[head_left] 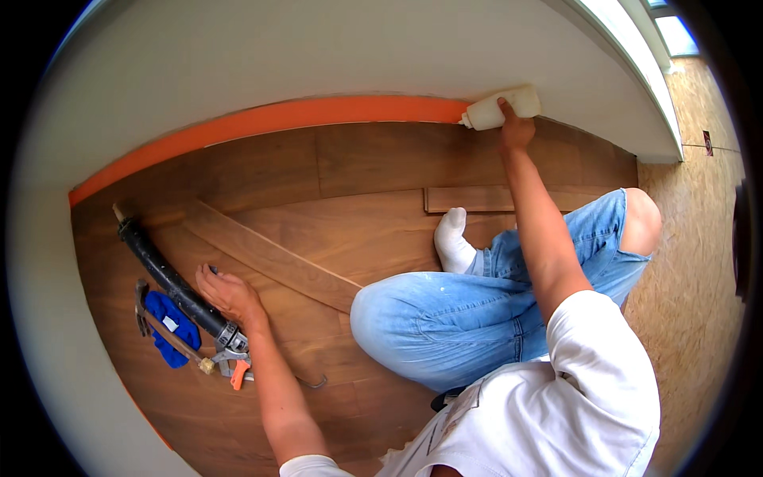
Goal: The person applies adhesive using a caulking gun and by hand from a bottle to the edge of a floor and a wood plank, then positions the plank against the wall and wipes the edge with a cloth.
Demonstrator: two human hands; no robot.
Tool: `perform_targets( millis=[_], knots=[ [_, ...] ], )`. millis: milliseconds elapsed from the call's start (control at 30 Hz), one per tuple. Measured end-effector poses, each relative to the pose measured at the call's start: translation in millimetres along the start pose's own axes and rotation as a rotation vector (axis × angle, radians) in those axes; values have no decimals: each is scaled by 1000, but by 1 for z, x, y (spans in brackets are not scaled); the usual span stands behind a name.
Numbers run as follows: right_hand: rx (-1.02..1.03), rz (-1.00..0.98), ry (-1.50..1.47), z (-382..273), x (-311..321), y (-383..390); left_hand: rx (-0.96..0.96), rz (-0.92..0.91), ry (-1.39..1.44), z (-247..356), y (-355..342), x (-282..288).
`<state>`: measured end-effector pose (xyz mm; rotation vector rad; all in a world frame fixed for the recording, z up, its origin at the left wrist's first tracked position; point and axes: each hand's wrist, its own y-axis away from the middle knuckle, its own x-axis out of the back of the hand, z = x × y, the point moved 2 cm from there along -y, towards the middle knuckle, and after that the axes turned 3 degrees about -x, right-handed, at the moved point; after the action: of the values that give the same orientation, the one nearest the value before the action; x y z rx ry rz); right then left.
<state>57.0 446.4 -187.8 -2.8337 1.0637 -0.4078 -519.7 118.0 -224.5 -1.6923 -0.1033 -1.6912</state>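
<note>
My right hand (517,127) grips a whitish squeeze bottle (501,108), tipped on its side against the foot of the wall. Its nozzle points left, at the right end of an orange band (302,114) running along the wall's base. Over the floor at the left, my left hand (229,292) has its fingers stretched out. A small dark spot shows by its fingertips; I cannot make out what it is. Just beside that hand lies a long black caulking gun (171,274), its orange trigger near my wrist.
A hammer (171,330) lies over a blue cloth (176,342) left of the caulking gun. One narrow wooden strip (270,254) crosses the brown plank floor (358,230); another board (477,199) lies by my socked foot. Bare chipboard (691,238) is at the right.
</note>
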Motion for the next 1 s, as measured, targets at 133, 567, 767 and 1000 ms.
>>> perform_targets(
  millis=[133, 567, 767, 1000],
  knots=[
    [24, -43, -25, 4, 3, 1, -4, 18, 5, -3, 1, -2],
    [-374, -182, -96, -3, 5, 5, -24, 11, 4, -5, 4, -5],
    [-370, -161, -51, -17, -7, 15, -12, 10, -2, -8, 5, -6],
    [-232, -117, 30, 8, -6, 1, -7, 10, -1, -7, 4, -6]
  ],
)
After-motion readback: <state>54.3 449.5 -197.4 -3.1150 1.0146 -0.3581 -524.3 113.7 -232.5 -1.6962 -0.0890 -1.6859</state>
